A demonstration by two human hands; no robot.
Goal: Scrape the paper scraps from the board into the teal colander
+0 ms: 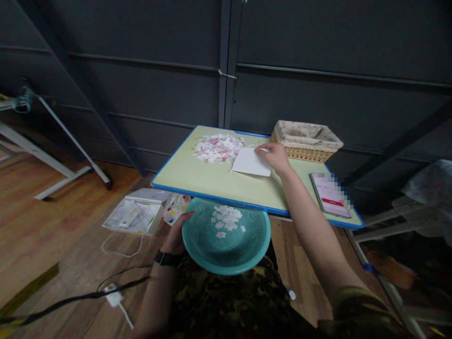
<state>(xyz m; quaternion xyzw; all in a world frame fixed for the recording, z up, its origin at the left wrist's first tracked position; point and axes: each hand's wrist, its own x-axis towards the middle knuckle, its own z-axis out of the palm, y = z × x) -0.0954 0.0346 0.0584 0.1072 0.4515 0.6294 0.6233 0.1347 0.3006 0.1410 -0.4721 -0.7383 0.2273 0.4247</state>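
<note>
My right hand grips the right edge of a white card, thumb and fingers closed on it, just over the table. The card's left side meets a heap of small white and pinkish paper pieces. Below the table's front edge, my left hand holds the left rim of a round teal plastic basket at my lap. Its fingers are partly hidden under the rim. Several small paper pieces lie inside the basket.
A cloth-lined wicker basket stands at the table's back right, and a phone lies at its right end. On the floor at left are an open white box and a power strip with cables. Dark panels rise behind the table.
</note>
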